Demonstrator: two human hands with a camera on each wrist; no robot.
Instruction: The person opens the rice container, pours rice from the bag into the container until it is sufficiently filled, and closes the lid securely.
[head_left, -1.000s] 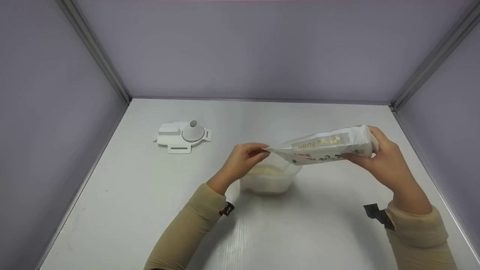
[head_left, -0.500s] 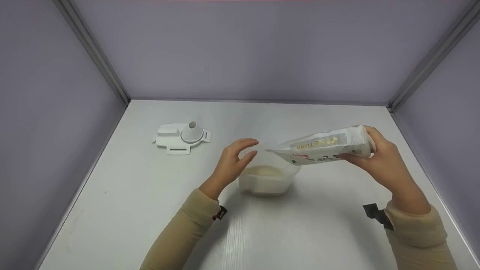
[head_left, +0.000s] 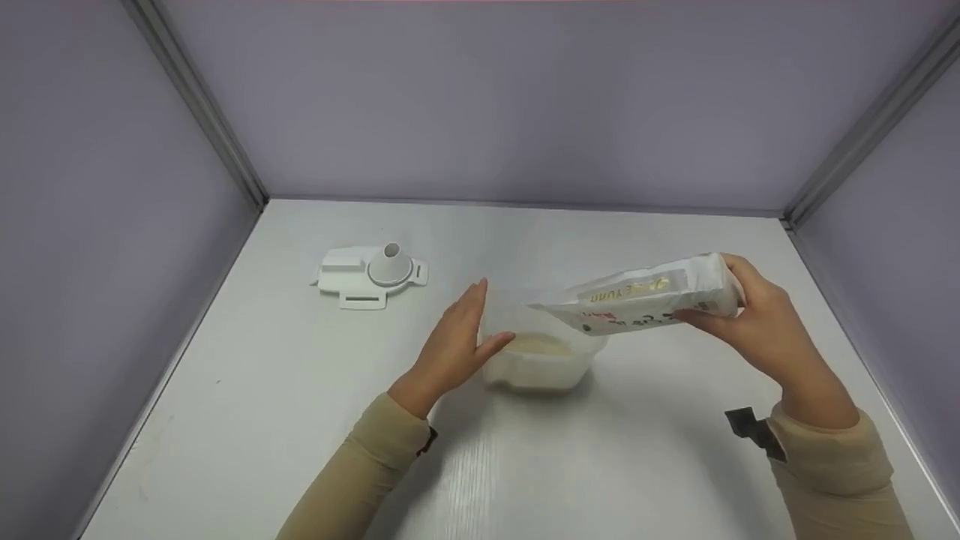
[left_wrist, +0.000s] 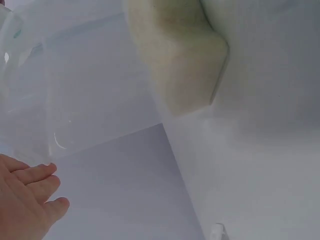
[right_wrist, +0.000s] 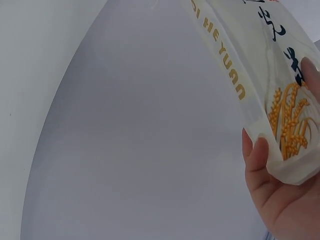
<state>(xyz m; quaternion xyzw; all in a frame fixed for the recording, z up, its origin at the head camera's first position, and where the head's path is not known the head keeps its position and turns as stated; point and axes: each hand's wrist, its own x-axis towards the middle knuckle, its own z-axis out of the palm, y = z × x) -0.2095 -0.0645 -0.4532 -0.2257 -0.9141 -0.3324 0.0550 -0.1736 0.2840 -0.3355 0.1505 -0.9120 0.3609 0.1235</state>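
Note:
In the head view my right hand (head_left: 765, 330) grips the bottom end of a white rice bag (head_left: 637, 300). The bag is tilted, its narrow mouth lower and leftward over a clear plastic container (head_left: 536, 375). Golden grain ears and dark lettering show on the bag (right_wrist: 285, 110) in the right wrist view. Pale rice (head_left: 538, 345) covers the container's bottom, and the same rice (left_wrist: 185, 65) shows through the wall in the left wrist view. My left hand (head_left: 450, 345) has its fingers straight at the container's left side, fingertips right by the rim; nothing is in it.
A white container lid (head_left: 341, 281) with side clips lies on the table at the back left. On it stands a white cone-shaped spout (head_left: 390, 266). The white table (head_left: 225, 435) is enclosed by grey panels (head_left: 525, 105) at the back and both sides.
My left hand has let go of the bag's mouth, moved left and down, and straightened its fingers beside the container. The right hand keeps the bag tilted in nearly the same place.

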